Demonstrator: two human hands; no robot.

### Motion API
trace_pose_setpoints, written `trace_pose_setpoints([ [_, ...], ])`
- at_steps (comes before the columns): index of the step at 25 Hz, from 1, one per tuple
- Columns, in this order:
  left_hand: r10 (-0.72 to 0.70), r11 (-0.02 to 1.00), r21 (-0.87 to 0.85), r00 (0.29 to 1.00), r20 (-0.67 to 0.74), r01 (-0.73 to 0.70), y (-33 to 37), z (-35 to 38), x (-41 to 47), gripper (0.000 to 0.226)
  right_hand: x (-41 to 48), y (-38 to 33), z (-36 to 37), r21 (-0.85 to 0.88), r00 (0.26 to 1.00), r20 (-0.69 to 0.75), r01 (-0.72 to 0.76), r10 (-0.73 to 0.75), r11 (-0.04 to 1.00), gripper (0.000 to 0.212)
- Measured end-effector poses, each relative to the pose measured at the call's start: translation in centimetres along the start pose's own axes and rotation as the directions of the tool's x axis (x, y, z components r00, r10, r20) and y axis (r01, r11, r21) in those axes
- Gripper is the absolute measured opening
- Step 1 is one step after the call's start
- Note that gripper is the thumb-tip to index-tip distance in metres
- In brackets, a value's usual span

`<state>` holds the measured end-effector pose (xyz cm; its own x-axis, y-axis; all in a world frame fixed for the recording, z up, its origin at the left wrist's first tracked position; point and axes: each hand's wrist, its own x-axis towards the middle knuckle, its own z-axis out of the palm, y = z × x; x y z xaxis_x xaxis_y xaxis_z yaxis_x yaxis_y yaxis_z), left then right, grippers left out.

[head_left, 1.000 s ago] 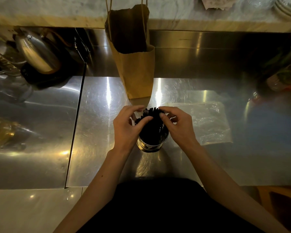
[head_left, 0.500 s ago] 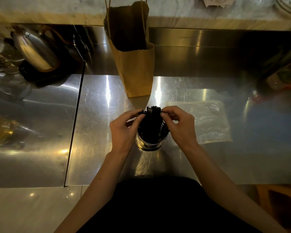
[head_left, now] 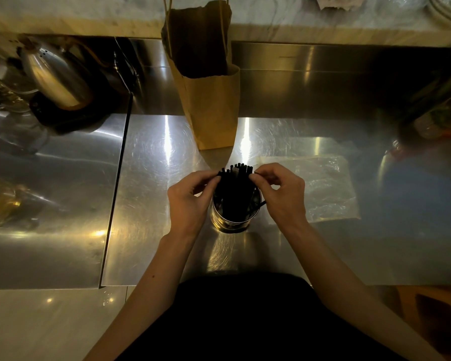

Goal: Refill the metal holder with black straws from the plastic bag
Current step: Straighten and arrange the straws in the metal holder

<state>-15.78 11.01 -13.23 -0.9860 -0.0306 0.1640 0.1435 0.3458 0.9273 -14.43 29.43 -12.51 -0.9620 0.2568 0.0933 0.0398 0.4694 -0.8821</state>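
Bare forearms, no sleeves, no watch or rings seen. Left hand (head_left: pixel 190 201) & right hand (head_left: pixel 284 196) ungloved. Black garment (head_left: pixel 245 321) over torso, plain, no markings visible.

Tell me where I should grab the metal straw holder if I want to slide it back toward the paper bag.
Grip the metal holder low around its bare round wall, coming from the near side. The black straws stand well above the rim and lean away, so a grasp from above would probably crush or scatter them. Both the left hand and right hand are pinching the straw tops; one would have to drop down.
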Motion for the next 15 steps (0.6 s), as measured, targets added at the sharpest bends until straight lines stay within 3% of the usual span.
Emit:
trace_pose_setpoints([
  [6, 0.065, 0.996, 0.059, 0.998, -0.027, -0.063, -0.19, 0.06, -0.07, 0.017, -0.04, -0.01, -0.06, 0.013, 1.0, -0.013, 0.017, -0.016, 1.0, 0.016],
  [15, 0.172, 0.978, 0.117, 0.985, -0.003, -0.171, -0.17, -0.04, -0.13, 0.014, -0.19, -0.05, -0.3, 0.042, 0.998, -0.046, -0.028, 0.03, 0.999, 0.011],
])
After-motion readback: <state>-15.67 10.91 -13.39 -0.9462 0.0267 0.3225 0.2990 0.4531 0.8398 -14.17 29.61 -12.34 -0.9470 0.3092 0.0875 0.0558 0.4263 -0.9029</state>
